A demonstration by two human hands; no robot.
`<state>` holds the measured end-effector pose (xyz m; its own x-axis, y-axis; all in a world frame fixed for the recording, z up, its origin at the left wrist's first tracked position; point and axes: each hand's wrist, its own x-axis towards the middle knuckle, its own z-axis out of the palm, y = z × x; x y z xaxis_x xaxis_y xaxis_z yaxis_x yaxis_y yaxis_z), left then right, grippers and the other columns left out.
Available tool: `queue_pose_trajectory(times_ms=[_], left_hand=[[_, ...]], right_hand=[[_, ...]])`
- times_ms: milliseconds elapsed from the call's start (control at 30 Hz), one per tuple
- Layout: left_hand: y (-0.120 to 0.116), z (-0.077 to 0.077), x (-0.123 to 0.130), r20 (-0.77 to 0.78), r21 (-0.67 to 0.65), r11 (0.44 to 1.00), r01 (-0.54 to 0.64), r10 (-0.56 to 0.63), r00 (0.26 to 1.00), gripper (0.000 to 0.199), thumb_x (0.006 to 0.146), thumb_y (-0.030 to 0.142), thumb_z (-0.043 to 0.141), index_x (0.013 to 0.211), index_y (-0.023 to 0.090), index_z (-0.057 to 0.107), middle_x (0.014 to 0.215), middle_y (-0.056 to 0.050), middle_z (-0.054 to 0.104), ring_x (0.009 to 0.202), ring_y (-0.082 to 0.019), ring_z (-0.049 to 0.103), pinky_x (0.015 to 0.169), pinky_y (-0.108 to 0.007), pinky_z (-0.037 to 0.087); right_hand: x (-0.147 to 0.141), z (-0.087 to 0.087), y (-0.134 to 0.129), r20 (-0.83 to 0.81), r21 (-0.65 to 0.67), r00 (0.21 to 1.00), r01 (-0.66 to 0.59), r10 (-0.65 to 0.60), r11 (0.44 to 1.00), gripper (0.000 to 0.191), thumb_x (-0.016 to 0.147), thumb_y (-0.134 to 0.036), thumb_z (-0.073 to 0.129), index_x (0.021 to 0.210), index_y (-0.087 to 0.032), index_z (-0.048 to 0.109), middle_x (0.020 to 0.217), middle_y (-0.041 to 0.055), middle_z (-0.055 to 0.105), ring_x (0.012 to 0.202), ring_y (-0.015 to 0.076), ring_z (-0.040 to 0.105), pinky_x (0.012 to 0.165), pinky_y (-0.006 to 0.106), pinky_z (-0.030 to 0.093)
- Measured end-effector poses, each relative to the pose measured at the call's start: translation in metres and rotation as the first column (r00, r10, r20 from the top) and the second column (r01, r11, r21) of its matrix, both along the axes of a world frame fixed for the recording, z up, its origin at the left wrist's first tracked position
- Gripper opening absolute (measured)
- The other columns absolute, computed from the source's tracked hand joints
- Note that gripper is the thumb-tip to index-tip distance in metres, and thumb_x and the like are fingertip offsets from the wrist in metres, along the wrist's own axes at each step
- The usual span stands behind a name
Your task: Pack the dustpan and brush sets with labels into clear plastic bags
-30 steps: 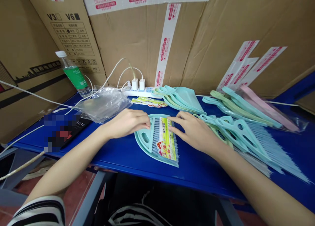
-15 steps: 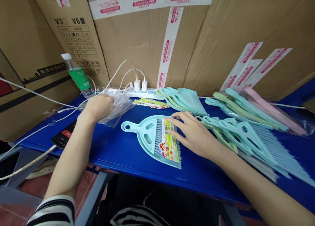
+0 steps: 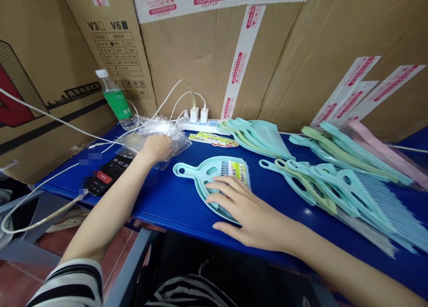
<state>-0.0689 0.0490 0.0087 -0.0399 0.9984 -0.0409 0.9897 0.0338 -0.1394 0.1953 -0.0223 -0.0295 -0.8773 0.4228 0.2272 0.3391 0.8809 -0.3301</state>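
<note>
A light-blue dustpan (image 3: 182, 169) lies on the blue table in front of me. On it rests a matching hand brush (image 3: 219, 169) with a yellow-green card label (image 3: 238, 171) over its bristles. My right hand (image 3: 239, 209) is spread over the brush and pan, fingers apart, hiding their lower part. At the left, my left hand (image 3: 157, 148) is closed at the heap of clear plastic bags (image 3: 179, 142), its fingertips turned down into the film. More card labels (image 3: 214, 139) lie flat between the bags and a stack of dustpans (image 3: 259, 137).
Several hand brushes (image 3: 334, 186) overlap at the right, with bagged sets (image 3: 361, 146) behind them. A phone (image 3: 107, 175), a water bottle (image 3: 117, 101) and white cables lie left. Chargers sit in a power strip (image 3: 200, 126) before large cardboard boxes (image 3: 207, 61).
My right hand has moved left and nearer me, from the label onto the brush and pan. My left hand stays at the plastic bags. The view has shifted slightly left.
</note>
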Motion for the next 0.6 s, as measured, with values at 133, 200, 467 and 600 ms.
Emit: queue_pose_trajectory(times_ms=[133,200,467,600], left_hand=[[-0.0023,0.0073,0.0058,-0.084,0.044,0.994,-0.098,0.102,0.991,0.04,0.089,0.024,0.05,0.125,0.008,0.058,0.123,-0.023,0.062,0.115,-0.037,0.061,0.091,-0.044,0.05],[-0.0036,0.01,0.0084,-0.1,0.092,0.986,-0.137,0.146,0.984,0.048,0.09,0.029,0.048,0.132,0.004,0.05,0.128,-0.027,0.058,0.117,-0.037,0.059,0.091,-0.043,0.051],[0.0033,0.0078,0.0023,-0.059,0.168,0.957,-0.236,0.249,0.967,0.045,0.086,0.024,0.051,0.128,0.009,0.055,0.114,-0.02,0.068,0.111,-0.033,0.064,0.089,-0.039,0.052],[0.0046,0.0088,-0.0006,-0.057,0.165,0.961,-0.221,0.233,0.971,0.041,0.08,0.01,0.046,0.116,0.011,0.065,0.113,-0.018,0.069,0.11,-0.033,0.064,0.088,-0.04,0.052]], right_hand=[[-0.002,-0.0037,0.0007,-0.011,0.024,1.0,-0.007,0.007,1.0,0.024,0.088,-0.023,0.061,0.111,-0.016,0.06,0.126,0.0131,0.061,0.129,0.0304,0.041,0.109,0.055,0.033],[-0.003,-0.0049,0.001,-0.027,0.028,1.0,-0.004,0.005,1.0,0.022,0.089,-0.02,0.058,0.111,-0.016,0.06,0.118,0.012,0.063,0.125,0.0291,0.045,0.107,0.053,0.036],[-0.0041,-0.0074,-0.0002,-0.05,0.12,0.998,-0.029,0.036,0.992,0.019,0.09,-0.014,0.05,0.107,-0.016,0.059,0.102,0.0096,0.064,0.114,0.0272,0.053,0.102,0.05,0.041],[-0.0016,-0.0069,-0.0009,-0.034,0.191,0.998,-0.04,0.048,0.981,0.019,0.089,-0.013,0.05,0.105,-0.015,0.061,0.099,0.0101,0.063,0.11,0.0274,0.054,0.103,0.051,0.041]])
